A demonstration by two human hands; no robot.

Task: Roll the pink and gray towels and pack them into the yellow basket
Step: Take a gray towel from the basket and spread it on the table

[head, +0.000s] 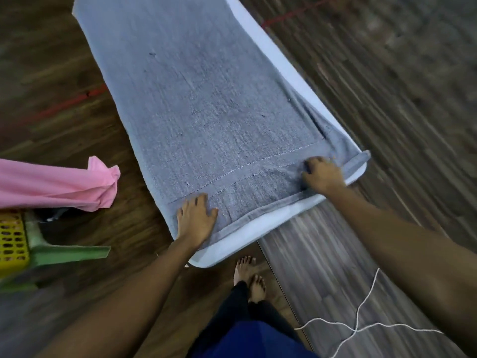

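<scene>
From my remote seat I see the gray towel (201, 104) spread lengthwise along a narrow white desk (240, 237), covering nearly all of it, with a strip of white showing at the near end and along the right side. My left hand (196, 219) lies flat on the towel's near left corner, its fingers (201, 200) apart and straight, pressing the cloth down. My right hand (322, 174) is at the near right corner, fingers curled and clamped on the bunched hem there. The pink towel (51, 184) hangs crumpled off to the left, well apart from the desk, just above the yellow basket (11, 241), which sits beside a green plastic piece (64, 254). A white cord (361, 313) trails over the wooden floor (387, 99).
</scene>
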